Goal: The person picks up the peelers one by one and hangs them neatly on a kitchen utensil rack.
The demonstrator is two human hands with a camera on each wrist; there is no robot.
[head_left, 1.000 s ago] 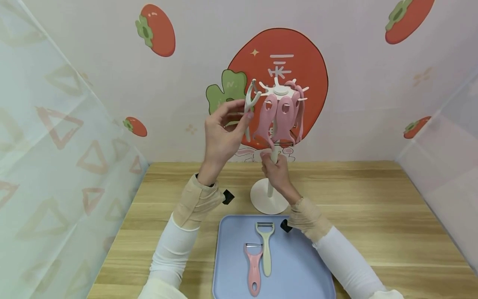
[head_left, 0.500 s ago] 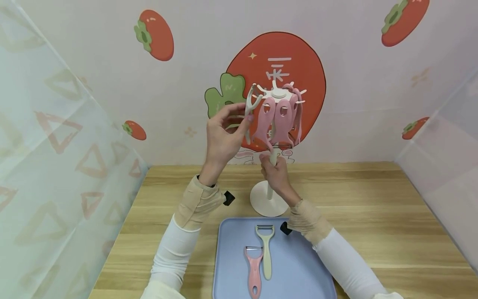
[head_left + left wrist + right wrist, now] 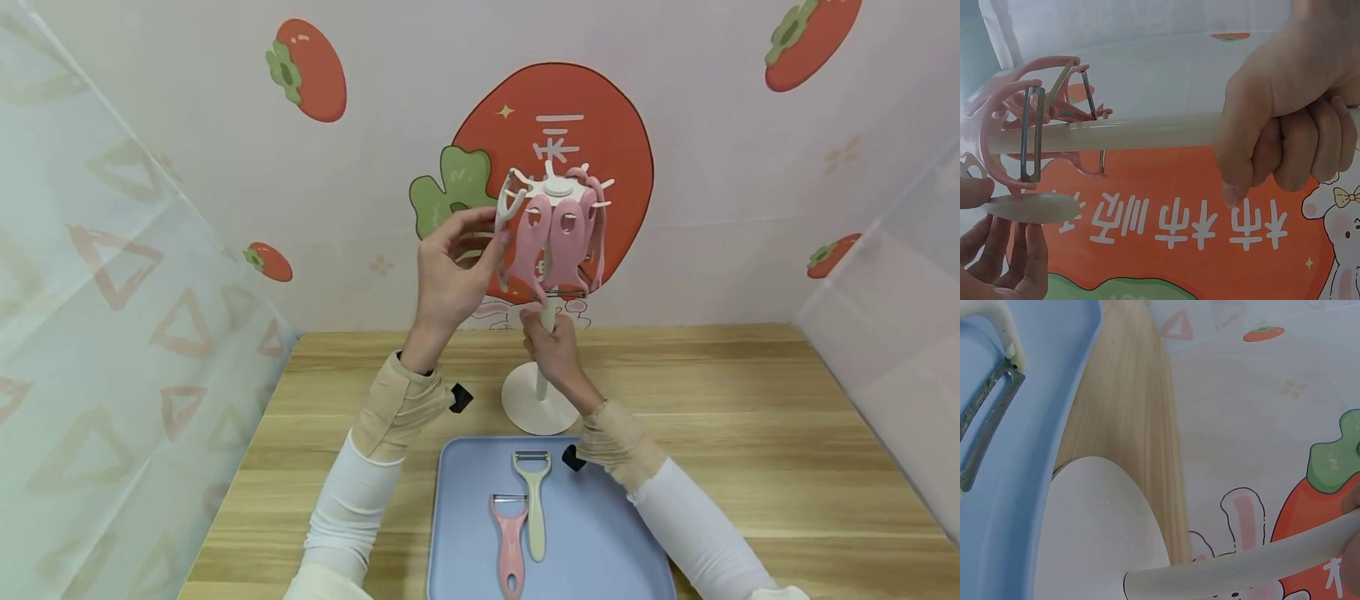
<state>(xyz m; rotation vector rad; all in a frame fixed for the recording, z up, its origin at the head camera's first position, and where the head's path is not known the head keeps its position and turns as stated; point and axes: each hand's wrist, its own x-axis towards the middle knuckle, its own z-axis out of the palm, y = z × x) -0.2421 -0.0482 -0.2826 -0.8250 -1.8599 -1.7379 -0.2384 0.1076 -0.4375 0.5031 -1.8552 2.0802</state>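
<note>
My left hand [image 3: 453,271] pinches a whitish peeler [image 3: 505,212], blade end up, close against the left side of a white hook stand [image 3: 557,188]. Its handle end [image 3: 1041,209] shows between thumb and fingers in the left wrist view. I cannot tell whether the peeler touches a hook. Several pink peelers [image 3: 567,242] hang from the stand's hooks, blades down. Below them my right hand [image 3: 557,343] grips the pole, fingers curled round it. The stand's round base [image 3: 531,410] rests on the table.
A blue tray [image 3: 600,533] lies at the table's front, just before the base. In it are a pink peeler [image 3: 512,546] and a pale green peeler [image 3: 536,517], side by side. A printed wall [image 3: 712,267] stands behind the wooden table [image 3: 720,383].
My left hand has brought the whitish peeler slightly to the right, closer to the hooks. The right hand keeps its grip on the pole. The head view has shifted a little.
</note>
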